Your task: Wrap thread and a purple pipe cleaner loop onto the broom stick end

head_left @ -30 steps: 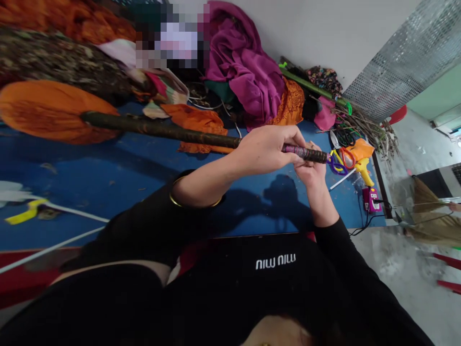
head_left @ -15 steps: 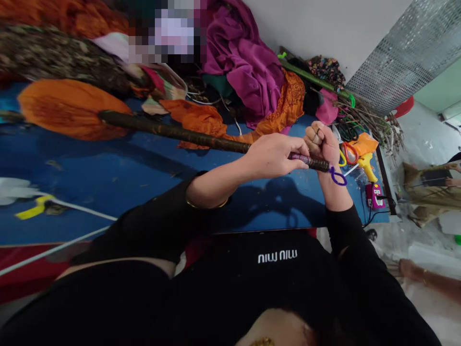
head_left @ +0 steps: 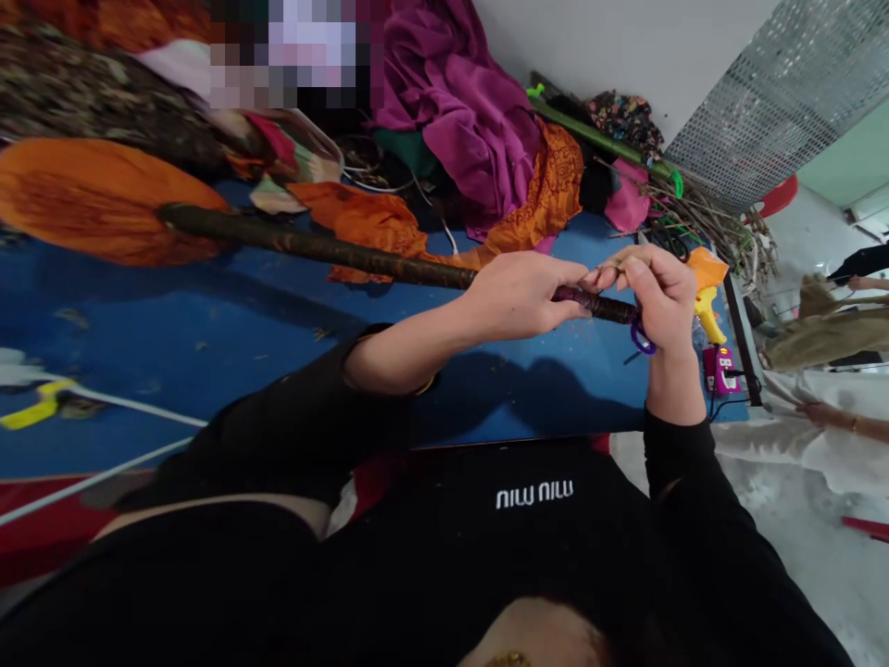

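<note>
A long dark brown stick [head_left: 333, 253] slants across the view, with a rounded orange cloth bundle [head_left: 104, 199] around its left part. My left hand [head_left: 518, 292] is closed on the stick near its right end, where dark purple wrapping [head_left: 590, 302] shows. From the tip hangs a small purple loop [head_left: 643, 338]. Close beside that end is my right hand [head_left: 659, 292], its thumb and fingers pinched together by the left fingertips. Whatever it pinches is too small or hidden to make out.
The blue table [head_left: 333, 371] lies beneath. Magenta cloth [head_left: 458, 111], orange patterned cloth [head_left: 548, 199] and a twig bundle [head_left: 722, 204] lie along the back. At right are a yellow glue gun [head_left: 708, 315] and a purple power socket [head_left: 722, 371]. Another person's arm [head_left: 833, 417] shows far right.
My right hand has turned from a curled fist behind the stick's end to a pinch beside the left fingertips. The left hand keeps its hold. The view has shifted slightly.
</note>
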{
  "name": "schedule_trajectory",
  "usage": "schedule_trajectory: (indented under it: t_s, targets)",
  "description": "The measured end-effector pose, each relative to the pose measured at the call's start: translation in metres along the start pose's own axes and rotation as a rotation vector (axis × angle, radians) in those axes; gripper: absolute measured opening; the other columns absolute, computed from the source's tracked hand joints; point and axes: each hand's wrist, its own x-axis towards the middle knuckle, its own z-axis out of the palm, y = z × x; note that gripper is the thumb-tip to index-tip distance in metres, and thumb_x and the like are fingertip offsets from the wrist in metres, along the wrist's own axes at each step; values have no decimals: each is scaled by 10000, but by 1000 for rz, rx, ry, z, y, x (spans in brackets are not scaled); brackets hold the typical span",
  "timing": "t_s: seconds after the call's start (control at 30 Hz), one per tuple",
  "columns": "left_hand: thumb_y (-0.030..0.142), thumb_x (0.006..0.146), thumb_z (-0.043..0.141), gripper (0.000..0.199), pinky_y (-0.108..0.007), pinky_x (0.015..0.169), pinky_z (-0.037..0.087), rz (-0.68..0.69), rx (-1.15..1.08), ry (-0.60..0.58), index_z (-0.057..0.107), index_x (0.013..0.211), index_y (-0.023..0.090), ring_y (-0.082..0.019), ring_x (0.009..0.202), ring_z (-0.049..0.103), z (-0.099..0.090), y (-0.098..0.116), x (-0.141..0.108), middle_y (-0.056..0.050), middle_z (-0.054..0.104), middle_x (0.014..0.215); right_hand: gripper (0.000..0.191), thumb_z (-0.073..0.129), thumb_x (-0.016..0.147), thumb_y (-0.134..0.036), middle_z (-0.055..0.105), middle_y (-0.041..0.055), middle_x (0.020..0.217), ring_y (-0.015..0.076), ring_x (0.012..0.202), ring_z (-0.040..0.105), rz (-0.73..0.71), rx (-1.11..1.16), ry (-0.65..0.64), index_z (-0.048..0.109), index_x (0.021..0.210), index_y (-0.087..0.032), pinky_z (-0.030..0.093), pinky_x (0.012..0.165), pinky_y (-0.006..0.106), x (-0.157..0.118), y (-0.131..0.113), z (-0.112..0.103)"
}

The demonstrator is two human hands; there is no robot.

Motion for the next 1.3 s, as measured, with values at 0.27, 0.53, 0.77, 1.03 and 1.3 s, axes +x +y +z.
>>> schedule_trajectory:
  t_s: [0.27, 0.53, 0.77, 1.03, 1.3]
  targets:
    - [363, 916, 700, 320, -284, 714, 418, -6, 25, 58, 793, 1216, 301, -215, 888, 741, 2, 1, -1, -5, 831, 986, 315, 506, 1102, -383, 776, 52, 974, 183, 897, 707, -394, -995, 78, 713, 908, -246, 466, 801, 397, -29, -29, -7]
    - [373, 976, 554, 370, -297, 721, 436, 69, 105, 138, 764, 1266, 278, -224, 960, 756, 12, -1, -2, -27, 829, 1057, 175, 520, 1084, -216, 798, 84, 1041, 143, 901, 745, -516, -983, 118, 578, 919, -214, 516, 717, 289, -53, -17, 29]
    - [396, 1003, 474, 418, -334, 743, 473, 149, 169, 172, 753, 1268, 234, -268, 1045, 767, 21, -3, -1, -73, 821, 1172, 254, 402, 1125, -251, 621, -17, 853, 64, 574, 604, -179, -311, 294, 521, 902, -227, 508, 536, 215, -64, 4, 48]
    - [378, 996, 480, 400, -341, 661, 431, 174, 219, 212, 761, 1225, 208, -274, 953, 773, 19, -2, -4, -79, 821, 1062, 240, 481, 1098, -230, 594, 2, 789, 125, 751, 623, -270, -327, 390, 551, 868, -226, 508, 639, 263, -68, 10, 57]
    - [357, 989, 483, 398, -346, 700, 454, 174, 195, 227, 756, 1240, 215, -271, 973, 767, 18, 0, -7, -68, 818, 1076, 233, 468, 1095, -221, 599, 2, 789, 131, 764, 645, -352, -516, 357, 525, 870, -233, 534, 658, 275, -69, 17, 57]
